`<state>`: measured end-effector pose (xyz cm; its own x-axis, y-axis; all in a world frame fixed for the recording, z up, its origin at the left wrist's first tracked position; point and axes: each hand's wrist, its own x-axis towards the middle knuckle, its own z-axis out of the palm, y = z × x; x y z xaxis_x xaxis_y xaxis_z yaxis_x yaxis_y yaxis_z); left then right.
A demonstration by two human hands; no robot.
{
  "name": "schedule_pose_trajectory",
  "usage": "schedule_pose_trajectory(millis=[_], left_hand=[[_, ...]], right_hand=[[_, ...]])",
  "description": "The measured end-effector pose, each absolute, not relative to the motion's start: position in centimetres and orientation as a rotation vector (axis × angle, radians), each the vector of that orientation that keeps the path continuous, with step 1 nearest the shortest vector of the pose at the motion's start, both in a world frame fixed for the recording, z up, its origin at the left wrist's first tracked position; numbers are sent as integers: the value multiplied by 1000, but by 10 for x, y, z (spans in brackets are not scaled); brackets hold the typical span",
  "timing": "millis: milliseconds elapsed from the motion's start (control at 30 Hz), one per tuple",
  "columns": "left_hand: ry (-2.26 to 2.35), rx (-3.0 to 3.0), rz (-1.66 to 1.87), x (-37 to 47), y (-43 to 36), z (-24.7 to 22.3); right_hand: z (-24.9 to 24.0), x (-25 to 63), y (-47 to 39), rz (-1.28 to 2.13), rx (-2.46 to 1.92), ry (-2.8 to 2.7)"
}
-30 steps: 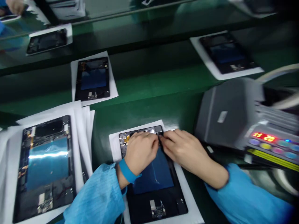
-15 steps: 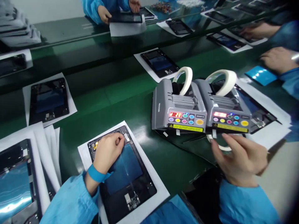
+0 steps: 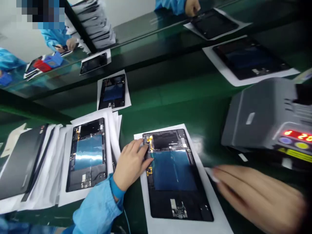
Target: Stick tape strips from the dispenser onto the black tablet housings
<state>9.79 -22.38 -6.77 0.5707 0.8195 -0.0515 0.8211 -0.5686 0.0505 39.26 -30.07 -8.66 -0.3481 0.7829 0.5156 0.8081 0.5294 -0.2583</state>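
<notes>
An opened tablet, with a blue panel and circuit parts inside, lies on a white paper sheet in front of me. My left hand rests at its upper left edge, fingers apart and fingertips touching the frame near the yellow flex cables. To the right of the tablet is my right hand, smeared by motion. Between its thumb and fingertips it pinches a small white strip of tape. The grey tape dispenser, with a red lit display, stands beyond this hand, partly cut off by the frame.
Another opened tablet lies on paper at my left, beside a stack of covers and sheets. More tablets on paper sit across the green bench. A co-worker's hand touches a tablet at the far side.
The view has swung left. My left hand has moved from the tablet's top to its left edge, fingers spreading. My right hand has left the dispenser front with a tape strip, coming toward the tablet.
</notes>
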Motion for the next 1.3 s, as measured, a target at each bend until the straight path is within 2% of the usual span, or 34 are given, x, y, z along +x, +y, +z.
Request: schedule_pose_trajectory(millis=[100, 267, 400, 867, 1000, 1167, 1300], left_hand=[[1398, 2717, -32, 99, -221, -75], [1398, 2645, -35, 98, -222, -85], [1403, 2606, -13, 98, -224, -89], [1400, 2472, 76, 101, -225, -88], [1400, 1948, 262, 91, -256, -74], [1296, 776, 627, 62, -315, -52], [1215, 310, 595, 70, -312, -45]], right_hand=[[-81, 336, -247, -122, -1085, -2262], [-109, 289, -187, -162, -1153, -2303], [-122, 288, -185, -127, -1144, -2334], [-123, 285, -184, -133, -1114, -2422], [-120, 287, -185, -139, -1132, -2488], [-108, 284, -192, -167, -1180, -2637], [-111, 287, -203, -131, -1164, -2636]])
